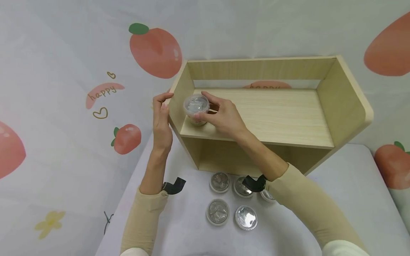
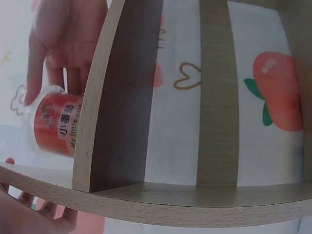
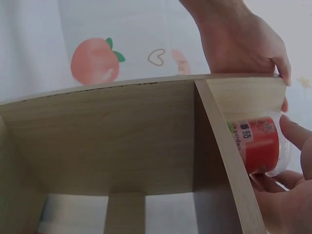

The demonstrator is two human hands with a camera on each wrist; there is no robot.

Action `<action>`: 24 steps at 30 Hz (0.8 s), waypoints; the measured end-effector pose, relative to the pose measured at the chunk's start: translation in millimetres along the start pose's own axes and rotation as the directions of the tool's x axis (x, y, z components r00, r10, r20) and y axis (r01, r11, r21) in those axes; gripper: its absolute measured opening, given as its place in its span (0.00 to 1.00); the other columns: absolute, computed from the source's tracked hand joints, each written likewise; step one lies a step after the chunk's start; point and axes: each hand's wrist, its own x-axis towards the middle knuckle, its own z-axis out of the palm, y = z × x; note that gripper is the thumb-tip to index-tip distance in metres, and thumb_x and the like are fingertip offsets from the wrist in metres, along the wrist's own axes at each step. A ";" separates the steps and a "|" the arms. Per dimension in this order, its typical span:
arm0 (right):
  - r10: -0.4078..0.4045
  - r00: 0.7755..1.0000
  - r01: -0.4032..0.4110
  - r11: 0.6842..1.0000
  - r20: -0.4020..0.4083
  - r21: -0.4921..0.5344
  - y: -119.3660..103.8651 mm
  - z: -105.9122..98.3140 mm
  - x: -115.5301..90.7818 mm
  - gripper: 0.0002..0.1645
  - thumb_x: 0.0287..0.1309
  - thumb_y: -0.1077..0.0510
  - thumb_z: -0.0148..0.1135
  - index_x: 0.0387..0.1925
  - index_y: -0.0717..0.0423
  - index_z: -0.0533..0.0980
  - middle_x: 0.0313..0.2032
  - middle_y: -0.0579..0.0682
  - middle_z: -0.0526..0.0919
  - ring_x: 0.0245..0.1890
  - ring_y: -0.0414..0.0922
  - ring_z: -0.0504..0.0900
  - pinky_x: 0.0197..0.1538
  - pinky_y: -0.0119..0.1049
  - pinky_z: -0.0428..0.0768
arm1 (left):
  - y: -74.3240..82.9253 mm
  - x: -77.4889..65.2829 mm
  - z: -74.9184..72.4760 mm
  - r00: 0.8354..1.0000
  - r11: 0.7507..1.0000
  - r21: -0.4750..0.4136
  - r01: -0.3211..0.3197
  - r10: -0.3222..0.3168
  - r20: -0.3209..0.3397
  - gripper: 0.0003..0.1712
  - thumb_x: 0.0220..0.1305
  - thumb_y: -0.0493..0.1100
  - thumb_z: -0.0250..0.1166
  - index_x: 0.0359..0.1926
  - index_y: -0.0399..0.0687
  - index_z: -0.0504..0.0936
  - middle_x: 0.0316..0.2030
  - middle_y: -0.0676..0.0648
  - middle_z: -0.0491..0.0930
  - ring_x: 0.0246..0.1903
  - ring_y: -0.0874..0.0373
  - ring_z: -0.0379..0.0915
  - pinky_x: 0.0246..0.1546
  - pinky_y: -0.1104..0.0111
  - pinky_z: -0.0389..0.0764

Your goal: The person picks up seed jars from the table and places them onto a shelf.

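A small clear plastic tub (image 1: 196, 103) stands at the left end of the upper board of a wooden shelf unit (image 1: 282, 113). Its red tomato label (image 3: 262, 146) shows in the right wrist view. My right hand (image 1: 229, 115) grips the tub near its rim, thumb on the near side and fingers on the far side. With my left hand (image 1: 162, 124) I hold the unit's left side panel (image 1: 177, 103) from outside, fingertips hooked over its edge. In the left wrist view the shelf board (image 2: 92, 97) hides the tub's base.
Several similar round tubs stand on the white table (image 1: 179, 220) before the unit, among them a front-left tub (image 1: 217, 212) and a front-right tub (image 1: 246, 217). My right forearm overlaps another tub (image 1: 267, 195). A printed cloth (image 1: 80, 149) hangs behind.
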 end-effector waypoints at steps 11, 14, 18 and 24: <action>0.021 1.000 -0.020 1.000 -0.020 0.003 -1.4 2.5 1.9 0.46 0.52 0.58 0.76 0.71 0.59 0.66 0.62 0.54 0.77 0.57 0.45 0.80 0.58 0.35 0.77 | 2.6 0.0 2.2 1.000 1.000 0.000 -0.015 0.015 0.006 0.19 0.75 0.45 0.39 0.58 0.47 0.70 0.66 0.47 0.66 0.69 0.54 0.57 0.69 0.61 0.56; 0.020 1.000 -0.020 1.000 -0.020 0.000 -0.8 2.6 2.2 0.46 0.52 0.58 0.76 0.71 0.59 0.66 0.62 0.54 0.77 0.58 0.45 0.79 0.58 0.35 0.77 | 3.4 0.2 3.2 1.000 1.000 -0.005 -0.024 0.024 0.002 0.19 0.75 0.45 0.39 0.58 0.46 0.71 0.66 0.46 0.66 0.69 0.53 0.57 0.69 0.61 0.55; 0.019 1.000 -0.020 1.000 -0.011 -0.007 0.6 3.3 1.4 0.45 0.53 0.57 0.75 0.71 0.59 0.66 0.62 0.54 0.76 0.58 0.46 0.79 0.59 0.35 0.77 | 4.1 -0.6 4.4 0.999 0.999 -0.013 -0.030 0.030 -0.011 0.19 0.75 0.45 0.40 0.58 0.46 0.71 0.65 0.46 0.67 0.69 0.53 0.58 0.69 0.61 0.56; 0.011 1.000 -0.011 1.000 -0.005 -0.008 2.6 5.2 -0.2 0.45 0.55 0.56 0.74 0.71 0.58 0.65 0.62 0.54 0.76 0.58 0.46 0.79 0.59 0.36 0.76 | 4.0 -1.3 4.7 0.999 0.999 -0.016 -0.033 0.033 -0.016 0.19 0.74 0.44 0.39 0.57 0.45 0.71 0.65 0.45 0.67 0.69 0.53 0.58 0.69 0.61 0.56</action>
